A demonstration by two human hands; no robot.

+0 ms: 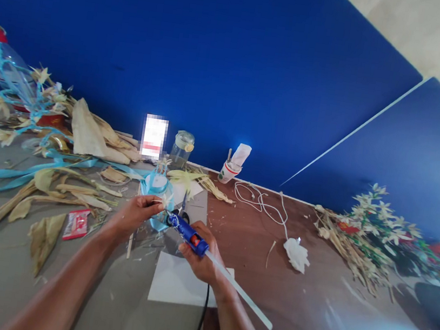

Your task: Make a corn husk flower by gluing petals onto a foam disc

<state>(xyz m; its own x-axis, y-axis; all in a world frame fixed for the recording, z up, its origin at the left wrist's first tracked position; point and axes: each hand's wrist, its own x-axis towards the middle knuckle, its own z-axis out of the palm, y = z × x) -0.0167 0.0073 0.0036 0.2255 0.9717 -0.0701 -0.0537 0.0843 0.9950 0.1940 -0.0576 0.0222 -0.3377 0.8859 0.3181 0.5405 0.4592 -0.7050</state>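
Observation:
My right hand [201, 252] is wrapped round a blue hot glue gun [186, 231], its nozzle pointing left and a bit up. A long translucent glue stick [245, 294] juts from its back end, and a black cord [203, 315] hangs below. At the nozzle tip, my left hand [146, 210] pinches a small pale piece, perhaps a bit of dried husk; the fingers partly hide it. Just behind the hands lie a roll of light blue ribbon [147, 183] and dark-handled scissors [184, 209]. A white sheet [170, 284] lies under my right hand.
Dried husks [64, 192] and a red packet [77, 224] lie on the left, near a plastic bottle [12, 70]. A lidded jar [182, 146], a white cup [229, 172] and a white cable [263, 204] sit at the back. White husk flowers [380, 220] lie right.

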